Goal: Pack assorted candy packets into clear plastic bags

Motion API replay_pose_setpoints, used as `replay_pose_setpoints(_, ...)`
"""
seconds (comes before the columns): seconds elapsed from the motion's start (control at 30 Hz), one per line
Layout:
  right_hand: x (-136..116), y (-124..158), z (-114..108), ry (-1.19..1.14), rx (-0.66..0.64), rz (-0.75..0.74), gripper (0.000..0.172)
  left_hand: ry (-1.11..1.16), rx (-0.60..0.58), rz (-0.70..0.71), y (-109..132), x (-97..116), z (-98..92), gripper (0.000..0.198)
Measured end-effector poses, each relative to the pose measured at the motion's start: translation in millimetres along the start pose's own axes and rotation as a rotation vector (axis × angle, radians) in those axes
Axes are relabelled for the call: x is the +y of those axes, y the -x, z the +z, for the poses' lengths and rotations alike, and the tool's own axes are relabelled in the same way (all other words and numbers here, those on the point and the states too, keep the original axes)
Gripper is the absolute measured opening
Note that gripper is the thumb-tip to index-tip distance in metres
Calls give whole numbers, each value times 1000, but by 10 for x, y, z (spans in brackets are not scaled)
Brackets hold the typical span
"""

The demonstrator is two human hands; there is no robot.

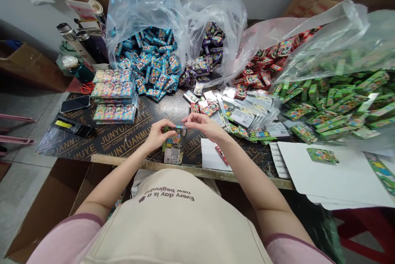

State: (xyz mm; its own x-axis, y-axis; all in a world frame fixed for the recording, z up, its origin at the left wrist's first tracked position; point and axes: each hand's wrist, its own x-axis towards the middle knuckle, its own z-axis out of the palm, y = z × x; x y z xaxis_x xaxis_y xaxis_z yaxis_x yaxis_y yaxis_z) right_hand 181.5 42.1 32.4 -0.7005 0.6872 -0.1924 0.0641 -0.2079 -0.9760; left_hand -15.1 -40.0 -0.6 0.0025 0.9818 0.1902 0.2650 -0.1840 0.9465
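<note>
Pouch [173, 149]: over the counter [145, 134], between both hands; blue piece [178, 126] at its top; filling apparently unfinished
Stacked packs [114, 112]: left of the pouch; apparently complete
Loose boxes [157, 66]: beyond the pouch and to its right; not yet packed
Left hand [160, 132]: thumb and forefinger pinching the pouch's left edge
Right hand [203, 126]: reaching inward, wrist bent; fingertips pinching the pouch's upper right corner

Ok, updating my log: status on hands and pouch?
Left hand gripping printed plastic pouch near top. Right hand at its top edge. Small red box just beyond right hand.
</note>
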Motion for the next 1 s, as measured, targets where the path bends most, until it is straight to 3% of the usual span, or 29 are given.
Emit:
replay_pose_setpoints(0.13, -51, -140, 84, 88, -163, 12, 28, 18, 32, -41, 45, 12, 17, 11)
replay_pose_setpoints(0.33, -185, -298, 134, 312, -284, 28, 24, 14, 74, -67, 103, 32, 8, 14)
replay_pose_setpoints(0.43, -234, -338, 139, 373, -322, 30, 21, 23, 78, -59, 116, 25, 28, 15)
replay_pose_setpoints(0.6, -225, -391, 123, 381, -323, 73, 18, 5, 203, -95, 117, 17, 119, 26)
replay_pose_setpoints(0.7, -136, -397, 140, 302, -265, 112, 23, 21, 244, -120, 121, 9, 158, 27)
replay_pose_setpoints(0.83, 72, -344, 227, 24, -11, 134, 35, 222, 249, -234, 205, -99, 256, 51)
replay_pose_setpoints(0.93, 204, -276, 253, -111, 166, 155, 37, 314, 131, -344, 341, -150, 293, 39)
replay_pose_setpoints(1.0, 256, -224, 210, -178, 252, 170, 39, 269, 88, -338, 425, -84, 203, 29)
